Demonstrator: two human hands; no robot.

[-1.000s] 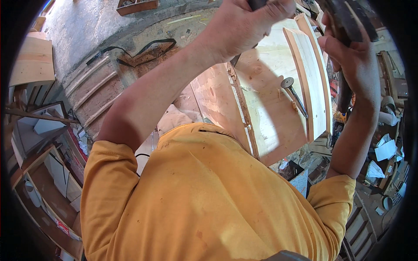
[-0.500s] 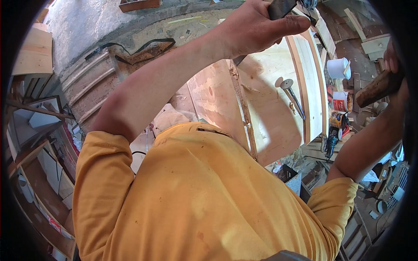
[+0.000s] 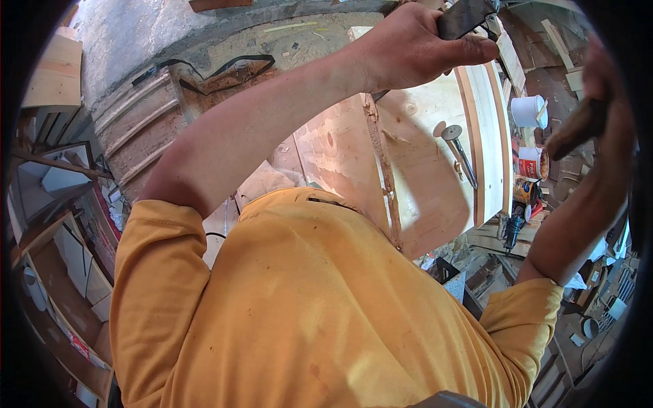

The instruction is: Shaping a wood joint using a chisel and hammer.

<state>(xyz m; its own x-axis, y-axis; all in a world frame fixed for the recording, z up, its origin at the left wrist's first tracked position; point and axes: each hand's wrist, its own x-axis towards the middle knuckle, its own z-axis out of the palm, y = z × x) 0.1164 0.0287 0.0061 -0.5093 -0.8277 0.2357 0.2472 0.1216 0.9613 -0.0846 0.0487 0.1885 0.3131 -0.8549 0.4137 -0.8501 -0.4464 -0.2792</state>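
Observation:
My left hand (image 3: 415, 51) reaches out over the pale wooden boards, fingers closed round a dark, flat-sided metal tool (image 3: 466, 19) with a shiny part at its far end. I cannot make out its exact kind. Raised at the far right, my right hand (image 3: 605, 81) is wrapped round a thick brown piece of wood (image 3: 578, 132); it is smeared by motion and partly lost in the dark rim. A metal bolt-like rod with a round flat head (image 3: 460, 153) lies on the plywood panel (image 3: 435, 197), apart from both hands.
White tub (image 3: 528, 111), red-and-white can (image 3: 532, 163) and blue-black power tool (image 3: 513, 228) stand or lie right of the panel. A black strap (image 3: 224, 68) rests at the back left. Wooden frames (image 3: 68, 272) fill the left side; scraps litter the right.
My right hand and the brown wood have risen and shifted slightly left. My left hand has moved a little right with the dark tool, showing more of it.

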